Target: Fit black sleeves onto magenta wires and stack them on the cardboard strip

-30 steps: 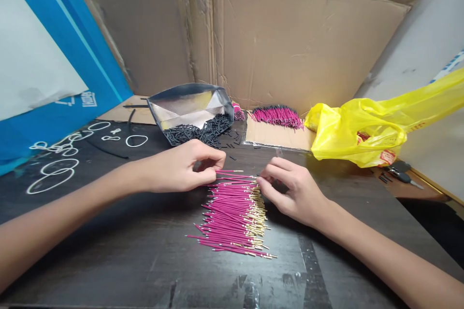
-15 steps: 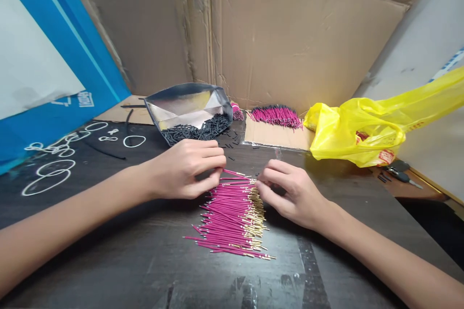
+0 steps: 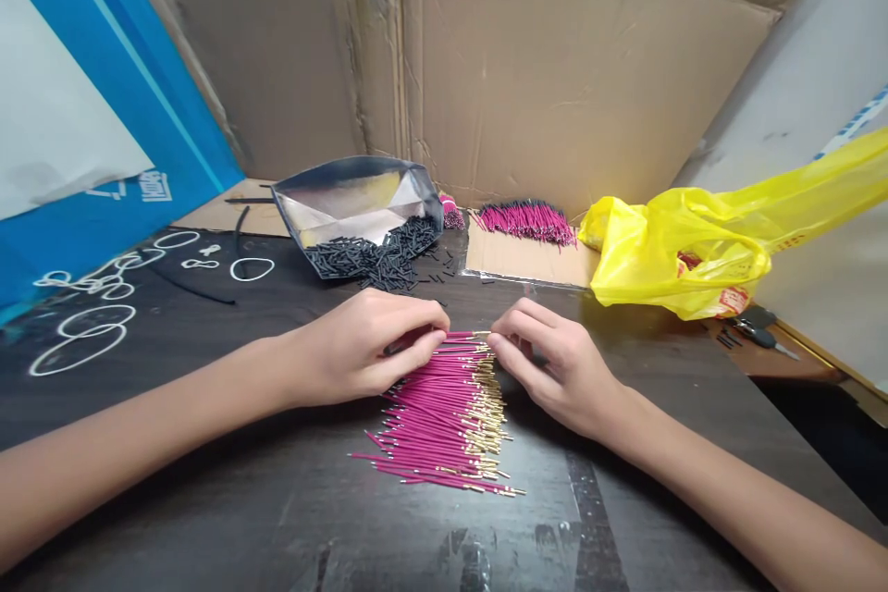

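Note:
My left hand pinches a magenta wire between thumb and fingertips, above the far end of a wire pile. The wire's gold terminal points right, toward my right hand. My right thumb and forefinger are pressed together right at that gold tip; whatever lies between them is too small to make out. Below both hands, many magenta wires lie roughly side by side on the dark table, gold ends to the right and short silvery ends to the left.
Short black tubes spill from an open bag behind my left hand. Finished-looking wires with black ends lie on cardboard. A yellow plastic bag and keys are at right, white rubber bands at left.
My left hand has moved slightly right and nearer me, bringing the wire's gold end to my right fingertips. My right fingers have closed together there. The black tubes show more fully.

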